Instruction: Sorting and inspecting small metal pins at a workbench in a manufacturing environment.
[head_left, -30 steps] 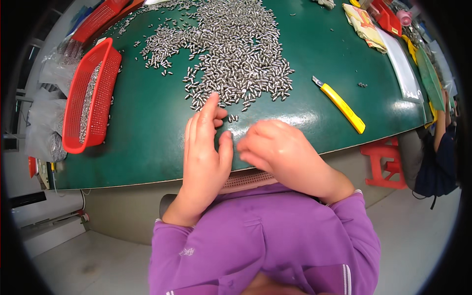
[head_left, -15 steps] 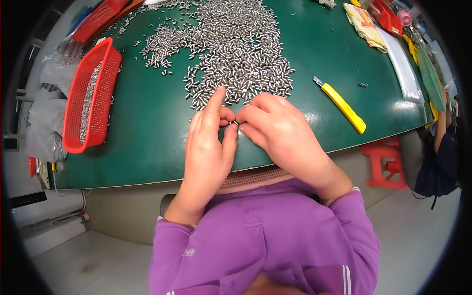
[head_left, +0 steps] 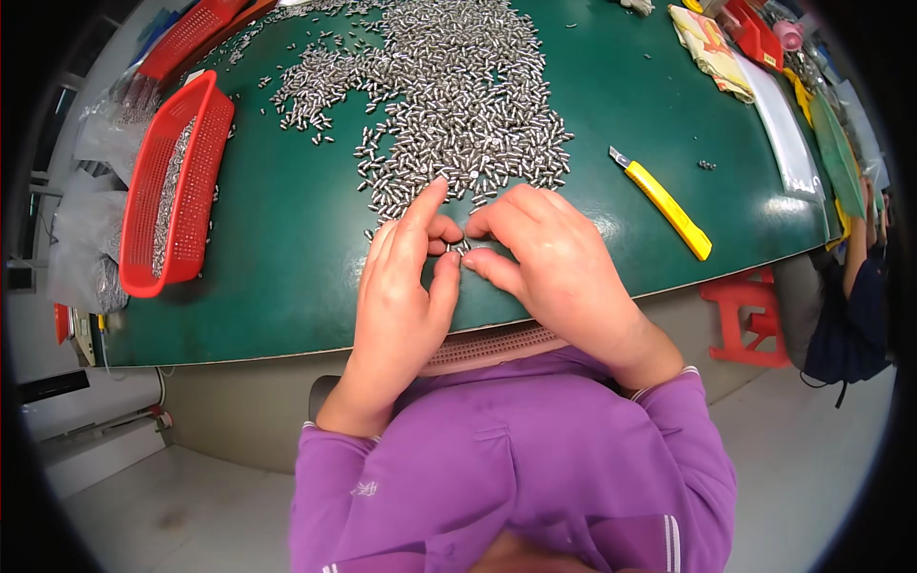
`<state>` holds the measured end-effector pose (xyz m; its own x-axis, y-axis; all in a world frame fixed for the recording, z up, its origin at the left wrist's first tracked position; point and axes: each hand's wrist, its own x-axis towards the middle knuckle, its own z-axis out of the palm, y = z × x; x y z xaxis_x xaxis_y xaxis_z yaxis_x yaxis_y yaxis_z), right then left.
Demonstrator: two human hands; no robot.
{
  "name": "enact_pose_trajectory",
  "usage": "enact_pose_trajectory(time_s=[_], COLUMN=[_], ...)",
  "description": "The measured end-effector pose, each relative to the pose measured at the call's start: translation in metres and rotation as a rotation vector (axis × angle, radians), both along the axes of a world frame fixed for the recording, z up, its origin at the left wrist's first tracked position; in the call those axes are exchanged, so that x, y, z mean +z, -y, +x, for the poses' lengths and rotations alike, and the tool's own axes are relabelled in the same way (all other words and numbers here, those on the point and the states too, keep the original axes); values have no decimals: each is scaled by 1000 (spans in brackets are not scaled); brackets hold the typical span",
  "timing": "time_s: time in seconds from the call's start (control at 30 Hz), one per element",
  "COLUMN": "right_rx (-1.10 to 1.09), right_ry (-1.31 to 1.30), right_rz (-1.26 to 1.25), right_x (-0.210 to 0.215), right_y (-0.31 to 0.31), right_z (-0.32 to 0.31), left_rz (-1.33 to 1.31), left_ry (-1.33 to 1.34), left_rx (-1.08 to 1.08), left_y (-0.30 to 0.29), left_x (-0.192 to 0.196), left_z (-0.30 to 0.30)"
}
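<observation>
Metal pins (head_left: 458, 95): small silvery pieces heaped far-centre on the green table (head_left: 287, 267); the heap's near edge reaches the fingertips.
Handling: likely hard, light singly, smooth, prone to roll; best pinched across the middle.
Left hand (head_left: 401, 306): palm down, index finger stretched toward the heap, thumb meeting the other hand.
Right hand (head_left: 554, 263): curled, fingertips pinching a few pins with the left.
Grip: a fine pinch, not a fist.
Nearby: red basket (head_left: 177, 181) left, yellow cutter (head_left: 669, 205) right.
</observation>
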<state>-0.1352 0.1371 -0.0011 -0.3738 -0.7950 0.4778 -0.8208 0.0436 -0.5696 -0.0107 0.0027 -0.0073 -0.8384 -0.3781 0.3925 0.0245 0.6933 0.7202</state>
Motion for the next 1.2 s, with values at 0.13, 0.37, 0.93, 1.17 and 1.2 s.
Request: enact_pose_trajectory(time_s=[0.13,0.37,0.93,1.17,1.2], right_rx=[-6,-33,-5,-80,-76], right_ry=[-5,-61,44,84,67], right_rz=[-3,-20,-19,-25,-20], right_x=[-2,-8,-1,-1,-3], right_y=[1,0,-5,-2,-2], right_z=[1,4,2,4,5], left_rz=[1,-63,38,86,69], left_ry=[-9,16,20,-3,5], left_rx=[13,-17,-16,-7,-17], left_y=[0,2,3,4,4], left_x=[-2,0,0,0,0], left_z=[0,0,6,4,4])
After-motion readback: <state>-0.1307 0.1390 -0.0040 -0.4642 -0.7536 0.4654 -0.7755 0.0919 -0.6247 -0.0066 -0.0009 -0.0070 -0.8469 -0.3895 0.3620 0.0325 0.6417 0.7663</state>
